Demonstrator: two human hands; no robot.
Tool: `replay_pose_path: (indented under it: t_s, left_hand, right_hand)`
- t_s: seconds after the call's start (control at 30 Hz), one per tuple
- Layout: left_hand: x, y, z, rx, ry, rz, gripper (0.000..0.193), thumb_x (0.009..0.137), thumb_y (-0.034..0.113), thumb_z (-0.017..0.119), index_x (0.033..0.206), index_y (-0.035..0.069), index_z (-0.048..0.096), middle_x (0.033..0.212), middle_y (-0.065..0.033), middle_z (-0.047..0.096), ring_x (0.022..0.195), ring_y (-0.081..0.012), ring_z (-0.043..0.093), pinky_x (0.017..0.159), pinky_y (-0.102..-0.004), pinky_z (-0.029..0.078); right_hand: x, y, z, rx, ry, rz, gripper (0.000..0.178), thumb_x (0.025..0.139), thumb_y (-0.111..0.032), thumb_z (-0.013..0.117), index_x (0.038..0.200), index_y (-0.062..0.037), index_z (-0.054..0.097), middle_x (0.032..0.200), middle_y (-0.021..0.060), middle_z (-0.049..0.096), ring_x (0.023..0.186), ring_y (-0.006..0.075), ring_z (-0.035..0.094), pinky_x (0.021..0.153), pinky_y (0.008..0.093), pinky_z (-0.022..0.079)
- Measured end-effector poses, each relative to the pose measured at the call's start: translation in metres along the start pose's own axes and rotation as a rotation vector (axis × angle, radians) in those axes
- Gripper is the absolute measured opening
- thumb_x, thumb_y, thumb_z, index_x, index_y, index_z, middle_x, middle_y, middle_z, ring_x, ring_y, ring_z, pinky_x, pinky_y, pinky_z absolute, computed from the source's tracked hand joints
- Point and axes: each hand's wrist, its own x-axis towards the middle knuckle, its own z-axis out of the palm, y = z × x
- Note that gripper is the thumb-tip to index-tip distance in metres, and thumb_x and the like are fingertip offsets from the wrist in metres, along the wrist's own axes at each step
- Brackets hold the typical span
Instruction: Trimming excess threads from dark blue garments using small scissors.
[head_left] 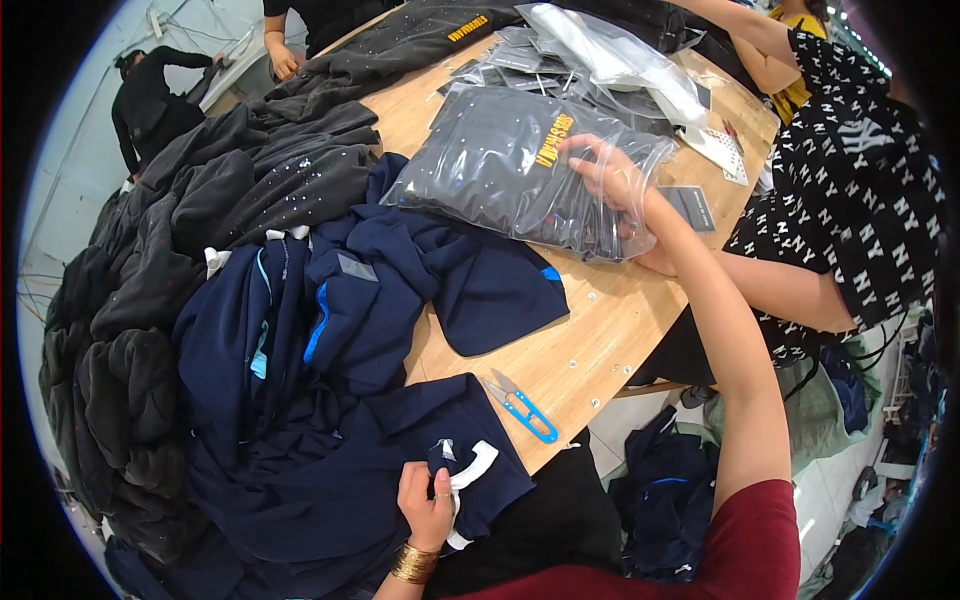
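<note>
My left hand (425,505), a gold bracelet at its wrist, is closed on a navy garment (370,420) at the near edge of the table, beside a white strip (474,466). Far across to the right, my right hand (610,172) lies with fingers apart at the right end of a clear plastic bag (490,165). Inside the bag is a folded dark garment with yellow lettering. I cannot tell whether my fingers are within the plastic or on top. A co-worker's hand (650,250) is at the same end, partly hidden. Blue thread snips (525,408) lie near the navy cloth.
A large heap of dark grey garments (130,310) covers the left side. Dark tags (530,60) and loose plastic bags (610,60) are piled at the back of the wooden table (540,360). A co-worker in a patterned shirt (830,190) stands at the right; clothes (660,490) lie below.
</note>
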Motion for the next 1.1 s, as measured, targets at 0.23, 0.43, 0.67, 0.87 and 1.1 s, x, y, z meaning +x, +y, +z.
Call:
replay_pose_path:
  t_s: [0.23,0.43,0.67,0.87,1.1]
  left_hand:
    - [0.001,0.005,0.0,0.0,0.009,0.0,0.018,0.085,0.012,0.056,0.075,-0.002,0.051,0.074,-0.0144,0.051,0.065,-0.0307,0.05,0.057,-0.0352,0.04]
    - [0.001,0.018,-0.004,-0.026,0.022,-0.031,0.018,0.085,0.011,0.055,0.075,-0.003,0.049,0.074,-0.0148,0.049,0.065,-0.0303,0.049,0.057,-0.0345,0.039]
    - [0.014,0.048,-0.035,-0.239,0.055,-0.375,0.03,0.091,0.012,0.05,0.069,0.002,0.033,0.065,-0.0011,0.025,0.061,-0.0081,0.026,0.05,-0.0258,0.025]
    - [0.07,0.099,-0.084,-0.33,0.079,-0.401,0.032,0.092,0.014,0.053,0.068,0.004,0.034,0.064,0.0047,0.027,0.062,-0.0047,0.025,0.05,-0.0226,0.024]
    - [0.071,0.107,-0.119,-0.599,0.153,-0.488,0.021,0.091,0.014,0.054,0.074,0.004,0.05,0.064,0.0082,0.038,0.06,-0.0005,0.03,0.051,-0.0182,0.025]
  right_hand:
    - [0.025,0.024,-0.007,-0.116,-0.042,-0.179,0.029,0.092,-0.016,0.049,0.119,-0.0214,0.055,0.057,-0.0075,0.032,0.048,0.0044,0.03,0.042,0.0213,0.026]
    - [0.014,0.004,0.001,-0.102,0.018,-0.006,0.024,0.091,-0.015,0.049,0.115,-0.0188,0.053,0.053,-0.0044,0.033,0.036,0.0064,0.026,0.032,0.0228,0.02]
    - [-0.019,0.044,-0.035,0.793,-0.043,0.234,0.043,0.08,-0.012,0.064,0.12,-0.0013,0.052,0.086,0.0025,0.058,0.079,0.0132,0.057,0.066,0.0259,0.048]
    - [-0.071,0.034,-0.021,0.964,0.382,0.117,0.037,0.086,-0.003,0.051,0.121,0.0078,0.044,0.111,0.0181,0.057,0.105,0.0259,0.056,0.092,0.0323,0.046]
    - [-0.207,-0.065,0.149,0.057,0.313,-0.201,0.032,0.085,-0.007,0.055,0.116,-0.0029,0.053,0.112,0.0084,0.056,0.103,0.0164,0.053,0.091,0.0296,0.041]
